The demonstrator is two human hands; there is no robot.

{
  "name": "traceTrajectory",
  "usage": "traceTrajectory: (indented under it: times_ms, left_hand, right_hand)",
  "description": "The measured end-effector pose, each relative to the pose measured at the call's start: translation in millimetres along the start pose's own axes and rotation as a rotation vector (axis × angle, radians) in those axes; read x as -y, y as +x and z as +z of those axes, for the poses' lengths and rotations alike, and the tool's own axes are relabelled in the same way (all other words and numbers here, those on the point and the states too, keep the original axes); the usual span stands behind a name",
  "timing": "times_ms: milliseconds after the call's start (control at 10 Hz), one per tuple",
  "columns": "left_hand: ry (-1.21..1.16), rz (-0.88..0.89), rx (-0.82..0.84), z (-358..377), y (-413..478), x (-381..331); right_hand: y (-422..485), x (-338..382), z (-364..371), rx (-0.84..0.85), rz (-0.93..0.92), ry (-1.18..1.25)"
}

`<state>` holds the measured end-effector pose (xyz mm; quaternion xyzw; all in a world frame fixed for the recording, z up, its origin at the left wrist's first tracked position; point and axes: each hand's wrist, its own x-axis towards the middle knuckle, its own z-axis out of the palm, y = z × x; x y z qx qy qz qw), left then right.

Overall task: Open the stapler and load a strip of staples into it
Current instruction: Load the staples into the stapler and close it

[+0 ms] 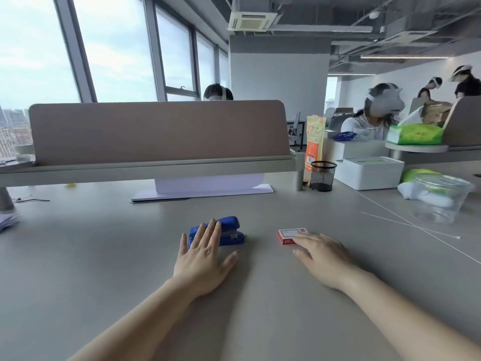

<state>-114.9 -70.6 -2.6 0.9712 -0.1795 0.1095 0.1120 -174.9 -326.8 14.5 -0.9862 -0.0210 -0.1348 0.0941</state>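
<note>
While both bare forearms stretch forward over the smooth grey desk (pixel 104 256), the left hand (pixel 203 259) lies palm down with its fingers spread apart, their tips resting on top of the glossy blue metal-and-plastic stapler (pixel 229 230). That stapler sits closed on the desk, slightly left of centre, its silver front end pointing to the right; the hand only covers its rear half and does not grip it. To the right, well apart from the stapler, a small flat red-and-white cardboard box of staples (pixel 290 234) lies on the desk. The right hand (pixel 322 256) rests palm down just beside this box, fingers loosely together and slightly curled, the fingertips touching the box's near right edge without clasping it. Farther back, a low beige fabric divider panel (pixel 156 131) runs across the desk, with a white sheet stand beneath it. At the right stand a black wire-mesh pen cup (pixel 322 175), a white rectangular plastic box (pixel 369 173) and a clear round plastic tub (pixel 440 196). A thin white cord (pixel 406 224) crosses the desk on that side.
</note>
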Motion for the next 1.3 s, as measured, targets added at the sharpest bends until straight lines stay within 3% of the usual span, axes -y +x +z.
traceTrajectory:
  times_ms: [400, 700, 1200, 1300]
  left_hand:
    - [-0.017, 0.042, 0.055, 20.1, 83.5, 0.8]
    - [0.057, 0.043, 0.069, 43.1, 182.4, 16.3]
    - [0.108, 0.031, 0.116, 51.5, 218.7, 18.4]
    - [0.064, 0.009, 0.077, 46.3, 213.3, 15.2]
  right_hand:
    - [91.7, 2.9, 28.9, 0.128, 0.044, 0.151]
    - [193.5, -16.9, 60.8, 0.178, 0.004, 0.092]
    - [227.6, -28.7, 69.9, 0.197, -0.026, 0.110]
    - [222.3, -27.1, 64.0, 0.092, -0.024, 0.234]
